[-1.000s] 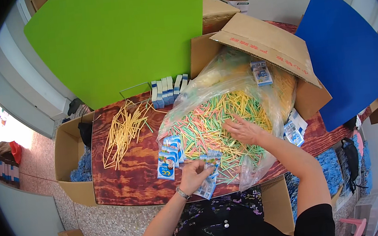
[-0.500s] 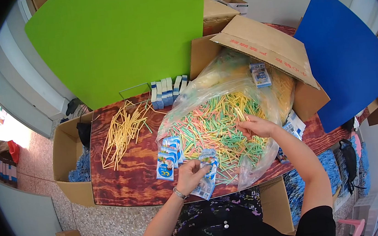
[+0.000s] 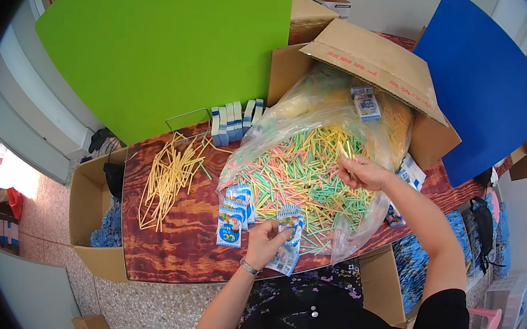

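Head view: the landmark is the clear bag of coloured sticks, which lies open on the wood-grain tabletop with its mouth toward the person.

The right hand is over the near right part of the bag, its fingers pinched together on a few thin sticks that stand up from the pile. The mass of green, pink and yellow sticks fills the bag beneath that hand.

The left hand is just in front of the bag's mouth, at the tabletop's near edge. Its fingers are clamped on a small blue-and-white packet, which hangs partly over the edge; whether it is one packet or several I cannot tell.

Just left of the bag, beside the left hand, lies a short fan of similar packets, overlapping each other. Further left of the bag is a loose heap of yellow sticks spread on the tabletop, well apart from both hands.

Behind the bag on its left, a row of small blue-and-white boxes stands upright against a large green board. Behind and to the right of the bag an open carton lies tipped on its side, the bag's far end reaching into it. A blue board leans to the right of the carton. Left of the tabletop stands a second open box on the floor.
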Available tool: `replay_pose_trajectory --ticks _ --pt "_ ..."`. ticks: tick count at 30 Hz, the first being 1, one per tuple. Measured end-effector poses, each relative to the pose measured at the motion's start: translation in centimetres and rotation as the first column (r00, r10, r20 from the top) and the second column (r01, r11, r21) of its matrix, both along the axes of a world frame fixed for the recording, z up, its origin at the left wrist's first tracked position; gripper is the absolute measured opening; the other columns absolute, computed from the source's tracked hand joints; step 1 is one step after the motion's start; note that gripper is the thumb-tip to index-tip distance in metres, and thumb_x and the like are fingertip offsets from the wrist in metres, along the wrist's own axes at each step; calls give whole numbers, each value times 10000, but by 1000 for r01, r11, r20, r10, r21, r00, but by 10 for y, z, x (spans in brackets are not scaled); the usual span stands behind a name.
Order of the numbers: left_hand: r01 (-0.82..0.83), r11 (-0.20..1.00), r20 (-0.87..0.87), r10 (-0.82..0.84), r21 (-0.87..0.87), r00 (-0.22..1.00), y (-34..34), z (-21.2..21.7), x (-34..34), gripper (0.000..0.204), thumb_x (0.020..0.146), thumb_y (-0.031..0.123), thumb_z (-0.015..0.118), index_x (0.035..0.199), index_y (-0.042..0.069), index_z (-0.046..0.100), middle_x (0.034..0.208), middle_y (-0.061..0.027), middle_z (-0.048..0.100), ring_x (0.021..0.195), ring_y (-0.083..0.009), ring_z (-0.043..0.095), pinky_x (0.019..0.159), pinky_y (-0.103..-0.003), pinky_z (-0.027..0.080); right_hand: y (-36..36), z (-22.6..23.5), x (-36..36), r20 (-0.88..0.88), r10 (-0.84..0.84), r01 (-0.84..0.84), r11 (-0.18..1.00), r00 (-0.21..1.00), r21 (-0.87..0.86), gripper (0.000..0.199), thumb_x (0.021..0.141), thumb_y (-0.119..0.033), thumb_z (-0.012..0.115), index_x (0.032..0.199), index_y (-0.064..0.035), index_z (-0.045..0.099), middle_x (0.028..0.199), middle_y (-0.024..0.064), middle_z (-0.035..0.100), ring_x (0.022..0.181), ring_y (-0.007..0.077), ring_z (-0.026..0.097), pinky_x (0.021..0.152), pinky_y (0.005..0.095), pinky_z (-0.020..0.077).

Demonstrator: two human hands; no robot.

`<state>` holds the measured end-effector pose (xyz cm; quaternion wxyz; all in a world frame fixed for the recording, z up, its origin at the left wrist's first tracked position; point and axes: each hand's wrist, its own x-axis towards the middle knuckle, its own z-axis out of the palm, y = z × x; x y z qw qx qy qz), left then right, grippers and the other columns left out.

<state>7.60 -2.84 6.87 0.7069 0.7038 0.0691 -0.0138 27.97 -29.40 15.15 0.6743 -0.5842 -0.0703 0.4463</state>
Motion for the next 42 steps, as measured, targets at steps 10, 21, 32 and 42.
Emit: replay_pose_trajectory --ticks 10,21,32,42 --pt "-85 971 223 34 222 974 -13 9 3 210 803 132 765 757 11 599 670 10 586 554 -23 498 480 -213 391 20 -34 7 -86 971 357 -164 224 -920 199 852 -140 563 917 -60 733 937 143 714 888 262 699 736 406 547" --pt "-216 938 359 109 273 927 -9 19 8 204 769 67 776 917 -9 658 794 -68 652 637 -108 642 559 -233 508 11 32 -3 169 969 245 122 183 -962 232 927 -230 523 946 -24 629 831 155 688 819 305 686 678 413 523" --pt "-244 927 368 129 286 921 -15 28 21 195 749 48 782 865 0 633 811 -52 631 698 -96 626 590 -236 543 70 105 -39 407 893 -429 450 194 -783 327 985 -347 480 950 -26 531 799 194 629 791 378 627 706 465 473" --pt "-265 900 451 88 347 888 -11 33 15 169 739 -8 739 864 -2 626 810 -85 633 689 -154 646 582 -278 534 96 115 -49 163 987 -185 160 0 -969 272 932 -279 545 1018 -32 617 898 204 673 855 379 652 730 483 498"
